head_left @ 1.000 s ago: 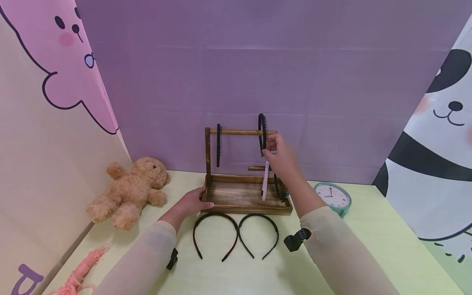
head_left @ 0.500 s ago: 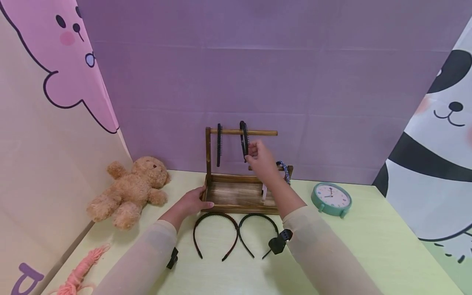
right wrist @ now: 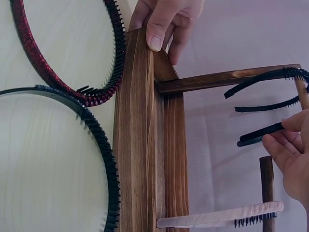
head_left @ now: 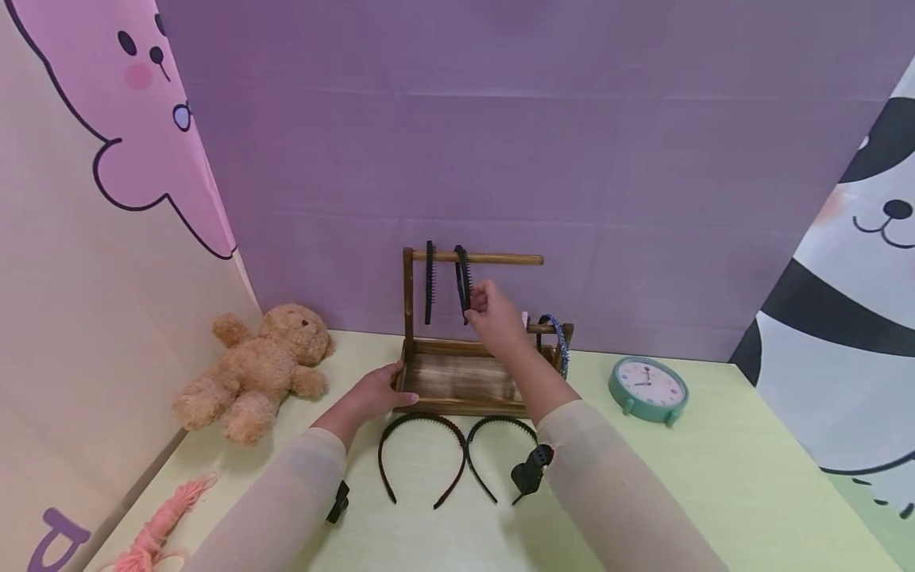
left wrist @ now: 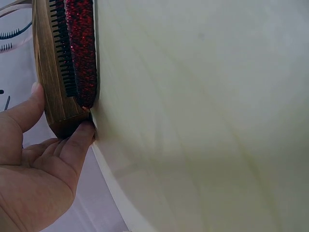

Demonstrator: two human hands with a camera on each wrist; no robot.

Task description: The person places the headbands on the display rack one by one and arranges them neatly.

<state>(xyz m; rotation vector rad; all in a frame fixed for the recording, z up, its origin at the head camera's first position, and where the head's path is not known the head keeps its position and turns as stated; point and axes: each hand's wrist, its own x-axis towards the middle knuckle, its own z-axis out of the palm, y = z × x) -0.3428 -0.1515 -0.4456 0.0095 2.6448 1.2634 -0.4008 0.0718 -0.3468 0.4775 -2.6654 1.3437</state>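
My left hand (head_left: 375, 389) grips the left end of a wooden rack's tray (head_left: 457, 407); in the left wrist view its thumb and fingers straddle the tray corner. My right hand (head_left: 496, 319) pinches the lower end of a black toothed headband (head_left: 461, 278), which hangs over the rack's upper bar (head_left: 507, 259). Left of it on the same bar hangs another black headband (head_left: 430, 282), apart from it. A pale pink headband (right wrist: 217, 217) and a blue patterned headband (head_left: 561, 343) hang on the lower bar. My right forearm partly hides the tray.
A red glitter headband (head_left: 386, 433) and a black headband (head_left: 475, 457) lie on the table before the tray. A teddy bear (head_left: 260, 369) and pink yarn (head_left: 160, 528) lie to the left. A green clock (head_left: 649, 389) lies to the right; a purple backdrop (head_left: 643, 159) stands behind.
My right hand has moved left, sliding the black headband from near the upper bar's free end toward the other hanging headband. The left hand has stayed on the tray.
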